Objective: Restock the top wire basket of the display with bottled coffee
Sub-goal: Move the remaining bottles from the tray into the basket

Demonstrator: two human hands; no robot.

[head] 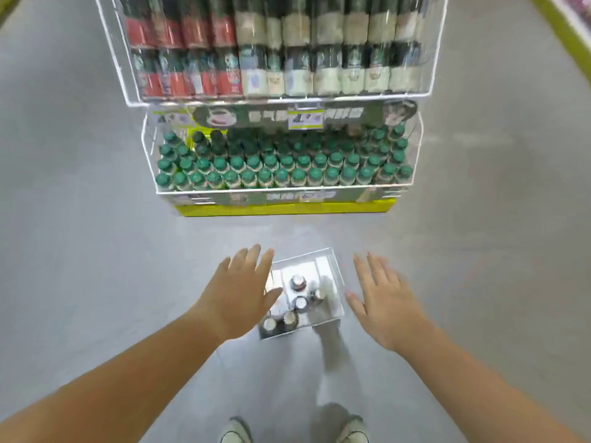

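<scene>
1. Two light shoes stand at the bottom edge of the view on a grey floor.
2. Both forearms reach forward and down.
3. The left hand is spread flat, palm down, fingers straight, and grips nothing. In this view it overlaps the left edge of a clear box. I cannot tell whether it touches the box.
4. The right hand is likewise flat with fingers splayed, and holds nothing. It hangs just to the right of the box, apart from it.
5. The clear box sits on the floor between the hands. A few coffee bottles stand upright inside, seen cap-first (the picture is blurred, so the labels cannot be read).
6. Beyond the box is the display on a yellow base.
7. Its lower basket is packed with green-capped bottles.
8. The top basket holds tight rows of upright bottles: red-labelled bottles on the left and pale-labelled bottles on the right.
</scene>
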